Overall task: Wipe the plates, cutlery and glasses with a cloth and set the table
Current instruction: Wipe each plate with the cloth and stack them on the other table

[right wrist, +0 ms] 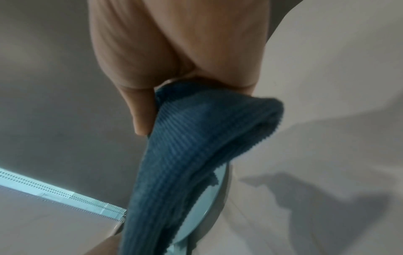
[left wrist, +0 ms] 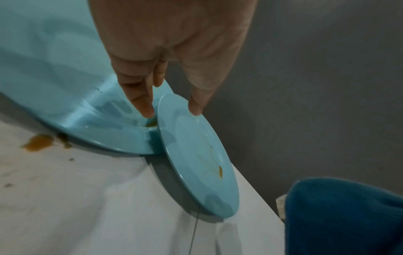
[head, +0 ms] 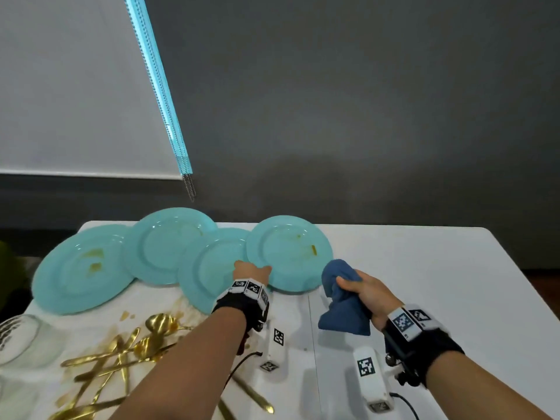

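I see my left hand (head: pixel 252 272) at the near rim of the rightmost plate (head: pixel 289 253); the left wrist view shows the thumb (left wrist: pixel 197 101) on the plate's top face and the fingers (left wrist: pixel 139 96) tucked under its edge, so the hand pinches that rim; this plate overlaps the second plate (head: pixel 212 265) beside it. My right hand (head: pixel 365 291) is closed round a bunched blue cloth (head: pixel 344 301), held just right of the pinched plate, above the white worktop (head: pixel 424 268). Two more turquoise plates (head: pixel 81 268) (head: pixel 166 244) lie overlapping further left, with brownish smears on some. Gold cutlery (head: pixel 121 356) is heaped at the near left on a stained patch; a clear glass (head: pixel 18 338) lies at the far left edge.
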{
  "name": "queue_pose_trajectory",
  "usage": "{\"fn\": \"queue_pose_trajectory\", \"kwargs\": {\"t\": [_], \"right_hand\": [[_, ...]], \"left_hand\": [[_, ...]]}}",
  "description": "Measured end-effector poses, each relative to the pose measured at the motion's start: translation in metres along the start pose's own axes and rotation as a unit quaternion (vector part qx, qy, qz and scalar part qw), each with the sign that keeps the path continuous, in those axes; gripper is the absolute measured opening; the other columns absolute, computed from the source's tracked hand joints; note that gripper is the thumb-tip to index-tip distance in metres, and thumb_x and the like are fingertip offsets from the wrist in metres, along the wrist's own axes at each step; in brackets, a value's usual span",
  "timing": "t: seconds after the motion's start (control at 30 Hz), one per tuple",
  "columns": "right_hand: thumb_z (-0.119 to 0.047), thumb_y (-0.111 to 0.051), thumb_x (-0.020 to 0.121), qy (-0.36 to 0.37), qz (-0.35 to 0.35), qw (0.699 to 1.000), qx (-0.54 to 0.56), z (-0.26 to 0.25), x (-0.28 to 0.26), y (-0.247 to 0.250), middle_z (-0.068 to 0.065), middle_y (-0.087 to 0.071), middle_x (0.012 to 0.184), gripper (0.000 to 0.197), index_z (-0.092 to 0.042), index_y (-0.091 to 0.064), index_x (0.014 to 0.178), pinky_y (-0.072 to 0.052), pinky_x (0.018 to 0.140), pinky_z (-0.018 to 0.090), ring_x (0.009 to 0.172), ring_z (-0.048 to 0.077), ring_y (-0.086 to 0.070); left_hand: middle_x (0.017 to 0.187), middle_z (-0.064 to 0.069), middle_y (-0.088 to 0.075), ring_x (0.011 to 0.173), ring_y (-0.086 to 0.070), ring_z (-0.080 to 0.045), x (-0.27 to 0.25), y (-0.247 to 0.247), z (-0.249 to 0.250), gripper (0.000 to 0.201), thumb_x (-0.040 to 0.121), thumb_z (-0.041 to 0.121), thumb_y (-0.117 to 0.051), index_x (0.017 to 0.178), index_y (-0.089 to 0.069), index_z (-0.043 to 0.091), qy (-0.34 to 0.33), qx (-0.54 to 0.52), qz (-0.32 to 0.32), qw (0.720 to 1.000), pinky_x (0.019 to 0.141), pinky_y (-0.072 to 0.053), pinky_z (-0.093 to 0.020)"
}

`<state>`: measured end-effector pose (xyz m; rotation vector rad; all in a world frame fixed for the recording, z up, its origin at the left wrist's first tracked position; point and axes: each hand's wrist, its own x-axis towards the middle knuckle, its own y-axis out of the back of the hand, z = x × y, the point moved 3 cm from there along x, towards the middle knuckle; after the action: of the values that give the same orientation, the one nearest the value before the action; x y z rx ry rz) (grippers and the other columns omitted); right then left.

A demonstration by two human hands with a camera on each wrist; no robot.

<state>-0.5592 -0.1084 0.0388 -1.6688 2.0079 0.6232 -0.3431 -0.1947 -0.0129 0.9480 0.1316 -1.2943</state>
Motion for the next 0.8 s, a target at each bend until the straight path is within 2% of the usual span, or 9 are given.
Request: {"fn": "queue_pose_trajectory", "kwargs": {"t": [0.1, 0.23, 0.37, 0.47, 0.57, 0.63, 0.7, 0.73, 0.8], "right_hand": [[-0.011, -0.065, 0.085, -0.02, 0.007, 1.0, 0.008, 0.002, 0.012, 0.019, 0.021, -0.066, 0.096, 0.023, -0.006, -0.063, 0.107, -0.047, 0.092, 0.049, 0.09, 0.035, -0.061], [-0.01, -0.065, 0.084, -0.041, 0.011, 0.999, 0.026, 0.005, 0.022, 0.033, 0.022, -0.066, 0.099, 0.018, -0.006, -0.064, 0.101, -0.047, 0.092, 0.046, 0.091, 0.034, -0.06], [-0.011, -0.067, 0.082, -0.05, 0.005, 0.998, 0.033, 0.005, 0.025, 0.038, 0.021, -0.065, 0.091, 0.017, -0.004, -0.064, 0.097, -0.047, 0.091, 0.048, 0.086, 0.034, -0.06], [-0.011, -0.066, 0.083, -0.043, 0.009, 0.998, 0.049, 0.002, 0.024, 0.04, 0.019, -0.064, 0.082, 0.011, -0.006, -0.063, 0.092, -0.047, 0.084, 0.045, 0.08, 0.034, -0.06], [-0.01, -0.064, 0.084, -0.024, 0.02, 0.998, 0.059, -0.003, 0.017, 0.043, 0.016, -0.063, 0.081, 0.008, -0.009, -0.061, 0.092, -0.047, 0.088, 0.047, 0.078, 0.032, -0.059], [-0.01, -0.063, 0.086, -0.007, 0.027, 0.997, 0.068, -0.009, 0.008, 0.045, 0.014, -0.062, 0.08, 0.006, -0.009, -0.06, 0.091, -0.046, 0.085, 0.046, 0.076, 0.031, -0.058], [-0.01, -0.063, 0.086, 0.023, 0.045, 0.997, 0.05, -0.016, -0.005, 0.046, 0.015, -0.063, 0.086, 0.009, -0.012, -0.059, 0.094, -0.047, 0.084, 0.046, 0.081, 0.033, -0.058], [-0.011, -0.063, 0.086, 0.047, 0.057, 0.997, 0.029, -0.02, -0.012, 0.046, 0.015, -0.063, 0.09, 0.009, -0.014, -0.059, 0.094, -0.048, 0.086, 0.048, 0.085, 0.033, -0.059], [-0.011, -0.063, 0.087, 0.098, 0.092, 0.99, -0.033, -0.025, -0.027, 0.045, 0.014, -0.063, 0.092, 0.012, -0.021, -0.058, 0.092, -0.048, 0.092, 0.051, 0.088, 0.032, -0.059]], "left_hand": [[0.127, -0.017, -0.056, 0.119, -0.054, -0.03, 0.008, -0.012, 0.001, 0.062, 0.08, 0.028, -0.071, 0.125, -0.043, -0.005, 0.023, 0.012, 0.012, 1.0, 0.096, -0.042, -0.033], [0.123, -0.015, -0.061, 0.114, -0.058, -0.032, 0.02, -0.024, -0.005, 0.053, 0.08, 0.032, -0.068, 0.122, -0.056, 0.003, 0.019, 0.036, 0.001, 0.999, 0.094, -0.047, -0.033], [0.118, -0.014, -0.064, 0.11, -0.059, -0.031, 0.017, -0.026, -0.004, 0.035, 0.087, 0.027, -0.062, 0.115, -0.062, 0.006, -0.006, 0.028, -0.027, 0.999, 0.089, -0.044, -0.031], [0.103, -0.017, -0.067, 0.094, -0.062, -0.033, 0.012, -0.027, -0.002, 0.013, 0.08, 0.023, -0.065, 0.083, -0.062, 0.01, -0.018, -0.053, -0.043, 0.997, 0.086, -0.049, -0.033], [0.08, -0.015, -0.063, 0.085, -0.062, -0.034, 0.016, -0.03, -0.003, 0.02, 0.057, 0.022, -0.058, 0.071, -0.055, 0.008, -0.028, -0.2, -0.052, 0.978, 0.08, -0.054, -0.043], [0.077, -0.014, -0.059, 0.085, -0.061, -0.034, 0.012, -0.029, -0.003, 0.026, 0.056, 0.024, -0.059, 0.076, -0.054, 0.008, -0.035, -0.253, -0.067, 0.964, 0.078, -0.053, -0.045], [0.083, -0.011, -0.057, 0.088, -0.059, -0.032, 0.0, -0.021, -0.002, 0.022, 0.076, 0.02, -0.06, 0.091, -0.047, 0.012, -0.045, -0.289, -0.078, 0.953, 0.083, -0.052, -0.054], [0.086, -0.01, -0.056, 0.087, -0.058, -0.03, -0.011, -0.014, -0.002, 0.016, 0.086, 0.018, -0.054, 0.097, -0.044, 0.015, -0.049, -0.302, -0.078, 0.949, 0.084, -0.051, -0.053], [0.097, -0.013, -0.058, 0.088, -0.056, -0.028, -0.029, 0.0, -0.004, 0.008, 0.095, 0.021, -0.044, 0.103, -0.044, 0.018, -0.074, -0.328, -0.072, 0.939, 0.088, -0.049, -0.051]]}}
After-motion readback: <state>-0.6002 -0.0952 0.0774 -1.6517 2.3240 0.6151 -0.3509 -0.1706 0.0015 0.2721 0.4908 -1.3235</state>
